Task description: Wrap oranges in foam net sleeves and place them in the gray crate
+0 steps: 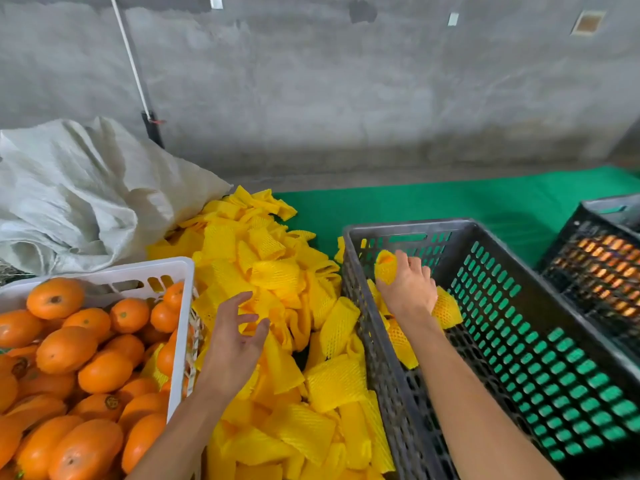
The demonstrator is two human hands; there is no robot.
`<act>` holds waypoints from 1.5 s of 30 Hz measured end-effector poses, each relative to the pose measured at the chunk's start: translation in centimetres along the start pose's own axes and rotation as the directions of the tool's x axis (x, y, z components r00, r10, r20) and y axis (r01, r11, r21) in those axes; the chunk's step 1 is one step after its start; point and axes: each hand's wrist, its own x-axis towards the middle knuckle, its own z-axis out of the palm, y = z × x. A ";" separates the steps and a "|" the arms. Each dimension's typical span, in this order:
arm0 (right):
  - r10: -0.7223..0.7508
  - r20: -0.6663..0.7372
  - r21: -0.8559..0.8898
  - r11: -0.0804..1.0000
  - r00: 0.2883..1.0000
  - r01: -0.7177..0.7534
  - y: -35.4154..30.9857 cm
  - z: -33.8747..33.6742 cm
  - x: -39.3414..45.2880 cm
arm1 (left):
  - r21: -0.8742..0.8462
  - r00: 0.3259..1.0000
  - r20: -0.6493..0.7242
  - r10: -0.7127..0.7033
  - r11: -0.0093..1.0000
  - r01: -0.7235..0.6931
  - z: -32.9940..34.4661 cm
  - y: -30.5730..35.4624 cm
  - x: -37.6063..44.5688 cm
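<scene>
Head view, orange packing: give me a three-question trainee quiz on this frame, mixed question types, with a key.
1. True or false: the right hand is inside the gray crate.
2. What does the right hand hold? A) a bare orange B) a wrapped orange C) nothing
3. Fill in: the left hand, fingers spread, hovers over the pile of yellow ____ beside the white crate of oranges.

Key: 1 true; 2 B; 3 foam net sleeves.
</scene>
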 end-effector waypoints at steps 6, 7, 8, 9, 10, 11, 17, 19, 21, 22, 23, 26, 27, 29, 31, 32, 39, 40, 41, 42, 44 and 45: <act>0.040 0.310 -0.015 0.999 0.950 -0.037 0.1 1.9 -0.3 | 0.078 1.000 0.017 0.004 0.997 -0.005 0.1 -0.3 0.0; 0.031 0.287 0.002 0.999 0.957 -0.033 -0.2 1.6 -0.3 | 0.086 1.000 0.022 0.020 0.996 -0.021 0.1 -0.3 -0.1; 0.021 0.236 0.035 0.999 0.971 -0.030 -0.5 1.1 -0.2 | 0.091 0.999 0.027 0.040 0.995 -0.042 0.1 -0.2 -0.1; 0.009 0.155 0.080 0.997 0.988 -0.021 -0.9 0.5 -0.1 | 0.091 0.998 0.031 0.062 0.994 -0.065 0.0 -0.1 -0.1; -0.010 0.054 0.126 0.992 0.998 0.003 -1.5 -0.3 0.1 | 0.091 0.996 0.032 0.085 0.992 -0.087 0.0 0.0 -0.2; -0.036 -0.045 0.166 0.985 0.998 0.043 -2.0 -1.3 0.1 | 0.098 0.994 0.034 0.104 0.989 -0.107 -0.2 0.1 -0.2; -0.329 -0.278 0.164 0.909 0.903 0.382 -7.1 -4.3 -2.1 | 0.401 0.980 0.193 0.038 0.909 -0.114 -0.6 -0.6 -0.3; -0.479 -0.216 0.077 0.860 0.851 0.504 -8.8 -3.1 -3.7 | 0.483 0.968 0.244 -0.053 0.872 -0.074 -0.6 -1.0 -0.4; -0.586 -0.063 0.027 0.808 0.808 0.589 -10.0 -1.2 -5.2 | 0.523 0.953 0.275 -0.125 0.852 -0.040 -0.6 -1.0 -0.5; -0.605 0.052 0.062 0.796 0.795 0.602 -10.5 -0.3 -5.8 | 0.537 0.945 0.292 -0.147 0.843 -0.035 -0.6 -1.0 -0.4; -0.606 0.199 0.123 0.795 0.770 0.594 -10.9 0.6 -6.4 | 0.549 0.938 0.307 -0.163 0.835 -0.034 -0.6 -0.9 -0.4; -0.551 0.604 0.200 0.804 0.576 0.559 -11.8 3.1 -8.3 | 0.642 0.917 0.323 -0.235 0.766 -0.030 -0.8 -0.6 -0.1; -0.525 0.669 0.155 0.791 0.527 0.591 -12.0 4.0 -8.8 | 0.680 0.914 0.309 -0.264 0.733 -0.019 -0.8 -0.5 0.0; -0.486 0.729 0.070 0.753 0.482 0.654 -12.4 5.1 -9.6 | 0.712 0.912 0.275 -0.305 0.702 0.020 -0.9 -0.3 0.2; -0.469 0.745 0.065 0.759 0.474 0.648 -12.7 5.7 -10.0 | 0.713 0.910 0.275 -0.310 0.700 0.023 -0.8 -0.2 0.3; -0.467 0.745 0.074 0.767 0.476 0.637 -12.8 5.8 -10.0 | 0.708 0.908 0.285 -0.308 0.706 0.017 -0.8 -0.2 0.3; -0.547 0.632 0.039 0.730 0.549 0.682 -12.2 6.5 -8.9 | 0.513 0.911 0.314 -0.267 0.855 0.073 -0.1 -0.8 0.5; -0.561 0.599 0.084 0.754 0.572 0.651 -12.2 6.3 -8.6 | 0.485 0.920 0.311 -0.238 0.872 0.061 -0.1 -0.8 0.5; -0.568 0.559 0.166 0.790 0.604 0.590 -12.3 5.9 -8.2 | 0.453 0.928 0.310 -0.205 0.890 0.046 0.0 -0.7 0.4; -0.564 0.509 0.276 0.822 0.650 0.498 -12.4 5.6 -7.9 | 0.416 0.935 0.310 -0.174 0.909 0.031 0.0 -0.6 0.4; -0.529 0.402 0.460 0.822 0.747 0.335 -12.7 5.2 -7.3 | 0.337 0.947 0.301 -0.113 0.941 0.005 0.0 -0.2 0.4; -0.515 0.358 0.515 0.804 0.779 0.296 -12.7 5.0 -7.1 | 0.300 0.958 0.277 -0.077 0.954 -0.010 0.1 0.2 0.4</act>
